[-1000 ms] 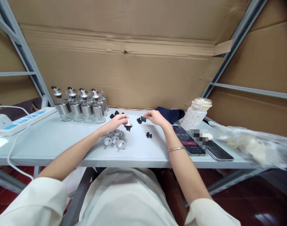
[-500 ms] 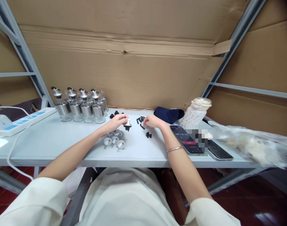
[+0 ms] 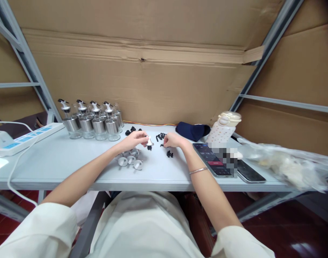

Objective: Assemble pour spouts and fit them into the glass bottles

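Note:
My left hand (image 3: 134, 139) is closed on a silver pour spout (image 3: 149, 143), its ribbed black stopper end pointing down above the table. Between the fingertips of my right hand (image 3: 173, 139) is a small black lever (image 3: 162, 145), mostly covered by the fingers. Several similar black levers (image 3: 160, 136) lie just behind it. Nearer the front edge, small black pieces (image 3: 169, 154) form a little cluster. Several silver spout parts with round discs (image 3: 131, 159) lie below my left hand, and black stoppers (image 3: 133, 129) sit behind it.
Glass bottles with steel sleeves (image 3: 99, 127) stand at the back left, the front ones with spouts. A power strip (image 3: 29, 139) lies further left. To the right are a dark blue cap (image 3: 193, 131), a dotted cup (image 3: 223, 129), two phones (image 3: 251, 172) and a plastic bag (image 3: 287, 166).
My left hand has brought the spout slightly right. My right fingers have closed over the black lever, which showed more of its length before.

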Tool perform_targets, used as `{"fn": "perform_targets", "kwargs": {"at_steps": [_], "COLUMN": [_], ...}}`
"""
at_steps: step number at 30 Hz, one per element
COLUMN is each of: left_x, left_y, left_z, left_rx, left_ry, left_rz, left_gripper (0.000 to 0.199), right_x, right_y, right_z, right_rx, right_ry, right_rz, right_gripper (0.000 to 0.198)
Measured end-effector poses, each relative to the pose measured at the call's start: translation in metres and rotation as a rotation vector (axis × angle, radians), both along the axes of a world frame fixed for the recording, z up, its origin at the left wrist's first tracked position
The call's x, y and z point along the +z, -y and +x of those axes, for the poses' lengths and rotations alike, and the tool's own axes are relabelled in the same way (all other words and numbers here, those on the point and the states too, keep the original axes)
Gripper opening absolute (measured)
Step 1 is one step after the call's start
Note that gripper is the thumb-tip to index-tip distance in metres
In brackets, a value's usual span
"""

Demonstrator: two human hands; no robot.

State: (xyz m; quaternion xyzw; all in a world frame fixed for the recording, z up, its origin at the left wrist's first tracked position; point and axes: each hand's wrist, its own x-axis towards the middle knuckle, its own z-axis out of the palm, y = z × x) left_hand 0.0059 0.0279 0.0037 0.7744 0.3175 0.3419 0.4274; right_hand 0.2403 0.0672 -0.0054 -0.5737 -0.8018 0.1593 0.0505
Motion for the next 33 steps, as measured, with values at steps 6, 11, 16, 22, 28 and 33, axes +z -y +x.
{"fn": "perform_targets", "kwargs": {"at_steps": [6,11,16,22,28,33], "left_x": [0.001,-0.002,-0.002,-0.002,-0.004,-0.008], "left_y": [0.001,-0.001,-0.002,-0.001,-0.002,-0.006], "left_z": [0.001,0.001,0.002,0.003,0.004,0.004], "left_rx": [0.009,0.061,0.122,0.088,0.082,0.099], "left_ry": [-0.016,-0.007,0.042,0.096,0.135,0.204], "left_rz": [-0.024,-0.029,-0.010,-0.032,-0.067,-0.081], "left_gripper": [0.025,0.030,0.030,0.030,0.028,0.035], "right_x": [0.007,0.013,0.017,0.024,0.021,0.021], "right_y": [0.006,0.012,0.018,0.029,0.028,0.032], "right_z": [-0.004,-0.012,-0.018,-0.026,-0.033,-0.037], "right_rx": [0.053,0.143,0.185,0.218,0.214,0.240], "right_ry": [-0.237,-0.535,-0.759,-0.950,-1.038,-1.042], "right_rz": [0.061,0.069,0.008,-0.044,0.001,0.012], "right_gripper": [0.010,0.002,0.015,0.027,0.030,0.031]}}
